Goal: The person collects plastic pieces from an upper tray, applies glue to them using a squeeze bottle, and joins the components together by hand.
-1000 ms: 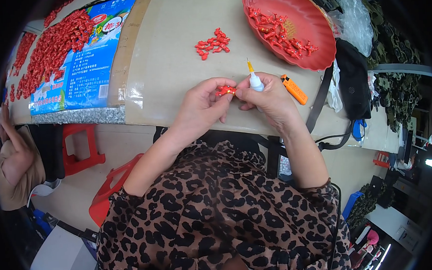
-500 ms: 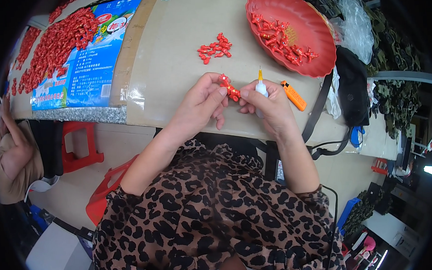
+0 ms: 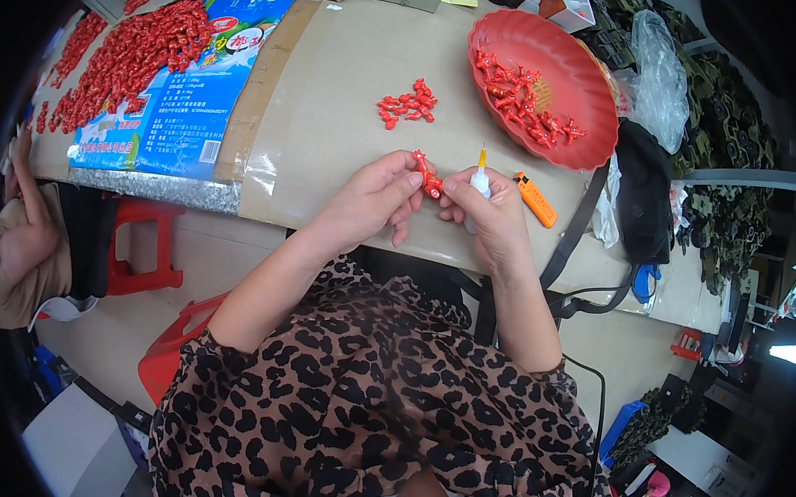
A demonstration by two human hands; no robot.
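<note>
Between the thumb and fingers of my left hand [image 3: 371, 198] is a small glossy red figurine [image 3: 428, 176], held tilted above the table's near edge. Its lower end shows a pale round mark. My right hand [image 3: 500, 210] is closed around a small white squeeze bottle [image 3: 479, 183] with a yellow needle tip pointing up and away from me. The right thumb and forefinger meet the figurine's lower end, though whether they pinch it is hard to tell. Beyond my hands lies a small cluster of red figurines [image 3: 407, 105].
A red scalloped dish [image 3: 591, 151] with several red figurines stands at the far right. Beside my right hand lies an orange tool with a black end [image 3: 536, 200]. A large heap of red pieces [image 3: 133, 69] covers a blue printed sheet [image 3: 179, 125]. Another person's arm [image 3: 32, 207] is at far left.
The figurine has turned in my fingers, so its marked round end now faces up more. My grip on the bottle is unchanged. The whole view has shifted and tilted slightly.
</note>
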